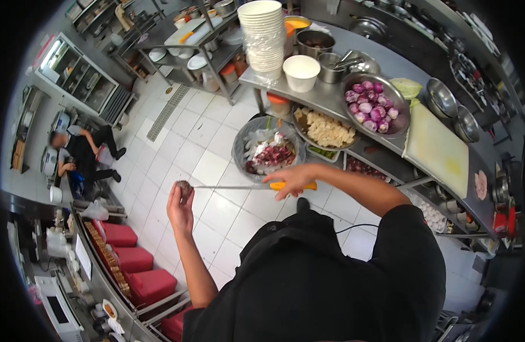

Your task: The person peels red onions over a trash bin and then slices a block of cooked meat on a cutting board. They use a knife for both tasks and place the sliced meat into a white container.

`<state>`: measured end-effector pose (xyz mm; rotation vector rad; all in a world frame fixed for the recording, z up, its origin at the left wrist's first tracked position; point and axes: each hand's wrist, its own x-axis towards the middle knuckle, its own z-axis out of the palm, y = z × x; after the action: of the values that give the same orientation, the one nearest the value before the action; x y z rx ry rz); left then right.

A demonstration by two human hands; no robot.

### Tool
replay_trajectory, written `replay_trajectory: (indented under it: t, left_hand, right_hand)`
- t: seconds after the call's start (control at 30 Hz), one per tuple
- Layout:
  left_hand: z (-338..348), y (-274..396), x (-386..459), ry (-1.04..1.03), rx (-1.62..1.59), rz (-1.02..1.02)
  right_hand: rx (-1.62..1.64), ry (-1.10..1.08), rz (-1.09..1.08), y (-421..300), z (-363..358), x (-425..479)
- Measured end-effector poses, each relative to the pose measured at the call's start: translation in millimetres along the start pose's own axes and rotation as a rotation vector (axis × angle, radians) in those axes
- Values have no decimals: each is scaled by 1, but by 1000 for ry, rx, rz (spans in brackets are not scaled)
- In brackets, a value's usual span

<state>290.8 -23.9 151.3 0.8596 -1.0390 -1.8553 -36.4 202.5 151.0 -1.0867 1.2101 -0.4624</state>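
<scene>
My left hand is raised over the floor, its fingertips around a small dark grey-brown lump whose material I cannot tell. Against that lump rests the far end of a long thin metal blade, seen nearly edge-on. Its yellow handle is in my right hand, with the index finger stretched along towards the blade. Just beyond the right hand stands a waste bin lined with a clear bag, holding purple onion skins and crumpled plastic.
A steel table holds a bowl of peeled purple onions, a cutting board and stacked white tubs. Cauliflower-like pieces sit below. Red bins line the left counter. Another person sits at far left.
</scene>
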Motion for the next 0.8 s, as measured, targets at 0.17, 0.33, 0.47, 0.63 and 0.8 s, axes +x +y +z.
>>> replay_trajectory:
  t: [0.17, 0.33, 0.47, 0.63, 0.8]
  left_hand:
    - [32, -8, -15, -18, 20, 15]
    - [46, -11, 3, -36, -8, 11]
    - [11, -8, 41, 138, -84, 64]
    - [69, -28, 74, -75, -71, -6]
    - [159, -51, 91, -153, -349, -190]
  right_hand:
    - [9, 75, 95, -17, 18, -35]
    - [-242, 407, -82, 21, 16, -23]
    - [-187, 444, 86, -16, 5, -66]
    - [-51, 712, 201, -21, 1, -71]
    - [-83, 1025, -35, -43, 9, -20]
